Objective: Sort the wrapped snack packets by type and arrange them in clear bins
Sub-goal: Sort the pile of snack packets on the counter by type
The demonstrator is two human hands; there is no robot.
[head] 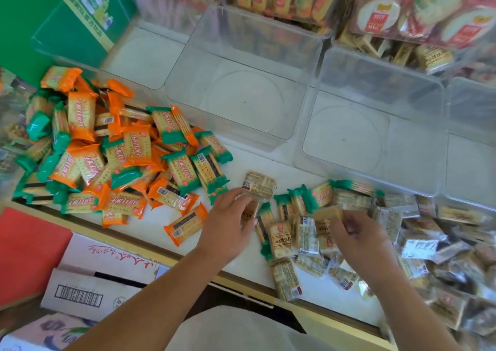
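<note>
White counter (257,163), wide, everything sits on it. Along its far side is a row of clear bins: middle bin (252,42) and right bin (375,82), with no packets showing in either yet. Far left, a big heap of orange and green cracker packets (126,152). Far right, a heap of clear-wrapped packets (429,243), with a few green ones mixed in near the hands.

Left hand (230,224) has its fingers curled, pinching a tan square packet (259,184) at the fingertips; it looks like another is tucked under it, hard to be sure. Right hand (357,232) is also curled, gripping a blurred tan packet (327,212) at the edge of the right heap.

Key relation: both bins lie straight ahead, beyond the hands. The left hand's packet lies crosswise, its long axis roughly parallel to the bin fronts, and the left hand is nearer the middle bin, so it probably goes forward and drops there.
</note>
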